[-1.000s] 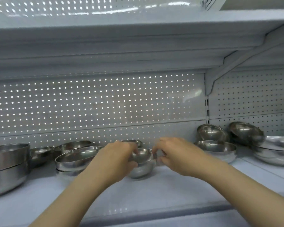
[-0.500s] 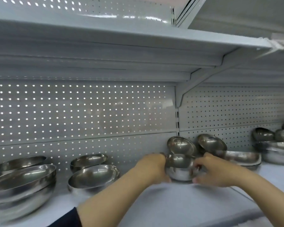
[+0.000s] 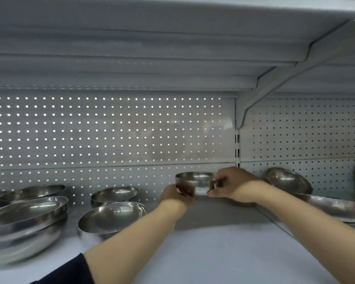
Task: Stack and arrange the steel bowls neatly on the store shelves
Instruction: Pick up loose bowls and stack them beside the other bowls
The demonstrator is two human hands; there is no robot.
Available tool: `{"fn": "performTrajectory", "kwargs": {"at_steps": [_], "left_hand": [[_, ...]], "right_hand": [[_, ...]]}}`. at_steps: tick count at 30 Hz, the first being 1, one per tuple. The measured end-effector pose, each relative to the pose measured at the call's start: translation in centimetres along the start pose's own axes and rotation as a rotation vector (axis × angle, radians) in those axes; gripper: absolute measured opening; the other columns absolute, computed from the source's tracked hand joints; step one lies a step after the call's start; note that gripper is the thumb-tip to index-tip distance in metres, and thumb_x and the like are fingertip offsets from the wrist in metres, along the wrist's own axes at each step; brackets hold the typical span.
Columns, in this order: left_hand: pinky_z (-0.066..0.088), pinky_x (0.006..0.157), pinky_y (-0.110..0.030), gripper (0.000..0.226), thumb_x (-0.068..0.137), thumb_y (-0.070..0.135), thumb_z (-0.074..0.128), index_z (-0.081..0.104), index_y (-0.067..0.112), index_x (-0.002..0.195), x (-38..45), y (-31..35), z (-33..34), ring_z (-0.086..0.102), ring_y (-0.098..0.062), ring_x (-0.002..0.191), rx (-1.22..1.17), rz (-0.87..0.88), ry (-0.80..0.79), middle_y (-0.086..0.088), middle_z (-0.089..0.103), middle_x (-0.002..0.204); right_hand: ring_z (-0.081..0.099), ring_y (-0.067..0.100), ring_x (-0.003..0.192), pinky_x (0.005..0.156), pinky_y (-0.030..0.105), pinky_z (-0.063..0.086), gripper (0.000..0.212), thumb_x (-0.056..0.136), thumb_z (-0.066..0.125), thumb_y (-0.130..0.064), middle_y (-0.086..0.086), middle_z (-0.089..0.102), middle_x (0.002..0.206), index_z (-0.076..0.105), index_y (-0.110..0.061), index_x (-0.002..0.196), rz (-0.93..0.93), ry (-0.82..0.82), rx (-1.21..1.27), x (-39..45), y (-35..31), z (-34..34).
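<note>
White shelf (image 3: pixel 223 253) with perforated back panel (image 3: pixel 111 130) behind. Far left of the held bowl, stacked large bowls (image 3: pixel 27 220); nearer left, two medium bowls (image 3: pixel 113 218), one behind the other. Right of it, a tilted bowl (image 3: pixel 287 179) against the panel above a wide shallow bowl (image 3: pixel 334 206). Small steel bowl (image 3: pixel 195 181) at the shelf's back, upright, gripped on both sides: left hand (image 3: pixel 174 195) curled on its left wall, right hand (image 3: pixel 234 185) pinching its right rim.

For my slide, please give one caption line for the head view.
Left hand and right hand hold a small steel bowl at the shelf's back.
</note>
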State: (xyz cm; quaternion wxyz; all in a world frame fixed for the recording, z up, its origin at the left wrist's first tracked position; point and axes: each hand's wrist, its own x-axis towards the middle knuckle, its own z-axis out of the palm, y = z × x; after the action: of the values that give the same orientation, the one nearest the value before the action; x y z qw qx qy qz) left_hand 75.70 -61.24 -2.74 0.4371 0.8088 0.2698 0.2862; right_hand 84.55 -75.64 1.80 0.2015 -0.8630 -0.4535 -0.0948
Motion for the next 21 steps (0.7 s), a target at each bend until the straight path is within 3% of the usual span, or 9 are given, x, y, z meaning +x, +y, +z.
{"fn": "performTrajectory", "kwargs": {"at_steps": [3, 6, 9, 11, 16, 21], "left_hand": [[0.049, 0.066, -0.034, 0.01, 0.079, 0.005, 0.059, 0.066, -0.001, 0.084, 0.5, -0.8, -0.3, 0.066, -0.034, 0.09, -0.092, -0.079, 0.094, -0.021, 0.066, 0.08], [0.039, 0.066, -0.025, 0.005, 0.081, 0.002, 0.057, 0.062, 0.004, 0.082, 1.0, -1.8, -0.7, 0.06, -0.028, 0.088, -0.128, -0.128, 0.096, -0.012, 0.062, 0.077], [0.045, 0.076, -0.026, 0.029, 0.087, 0.007, 0.051, 0.058, 0.001, 0.115, 1.5, -2.8, -0.3, 0.058, -0.028, 0.106, -0.016, -0.173, 0.131, -0.016, 0.062, 0.113], [0.047, 0.091, -0.03, 0.035, 0.088, 0.01, 0.051, 0.054, 0.002, 0.122, 1.6, -3.2, -0.1, 0.055, -0.029, 0.113, 0.049, -0.19, 0.128, -0.016, 0.059, 0.122], [0.046, 0.096, -0.032, 0.035, 0.089, 0.011, 0.051, 0.055, -0.001, 0.122, 1.9, -3.4, -0.1, 0.056, -0.029, 0.115, 0.109, -0.205, 0.108, -0.017, 0.059, 0.124], [0.048, 0.091, -0.033, 0.032, 0.087, 0.005, 0.049, 0.058, -0.001, 0.117, 2.2, -3.5, -0.2, 0.059, -0.031, 0.11, 0.082, -0.232, 0.081, -0.018, 0.062, 0.119]], "right_hand": [[0.055, 0.008, 0.075, 0.056, 0.022, 0.039, 0.033, 0.073, 0.071, -0.049, -0.006, 0.062, 0.089, 0.063, -0.022, 0.09, -0.049, -0.018, 0.071, 2.5, -1.1, 1.4], [0.057, 0.009, 0.072, 0.057, 0.022, 0.039, 0.028, 0.072, 0.074, -0.045, -0.006, 0.062, 0.082, 0.063, -0.021, 0.081, -0.094, -0.031, 0.159, 4.1, -1.3, 3.5], [0.055, 0.005, 0.067, 0.054, 0.02, 0.036, 0.023, 0.072, 0.073, -0.045, -0.01, 0.06, 0.074, 0.06, -0.026, 0.074, -0.086, -0.032, 0.205, 4.5, -0.9, 5.7], [0.056, 0.005, 0.069, 0.056, 0.022, 0.038, 0.023, 0.071, 0.073, -0.046, -0.01, 0.061, 0.073, 0.061, -0.027, 0.073, -0.078, -0.028, 0.213, 4.5, -0.6, 6.8], [0.051, -0.001, 0.068, 0.053, 0.016, 0.031, 0.021, 0.073, 0.073, -0.043, -0.014, 0.058, 0.074, 0.056, -0.032, 0.069, -0.111, 0.018, 0.218, 4.3, -0.7, 7.7], [0.057, 0.01, 0.08, 0.058, 0.015, 0.037, 0.016, 0.075, 0.072, -0.04, -0.009, 0.063, 0.089, 0.059, -0.032, 0.081, -0.119, 0.039, 0.231, 4.1, -1.3, 8.4]]}}
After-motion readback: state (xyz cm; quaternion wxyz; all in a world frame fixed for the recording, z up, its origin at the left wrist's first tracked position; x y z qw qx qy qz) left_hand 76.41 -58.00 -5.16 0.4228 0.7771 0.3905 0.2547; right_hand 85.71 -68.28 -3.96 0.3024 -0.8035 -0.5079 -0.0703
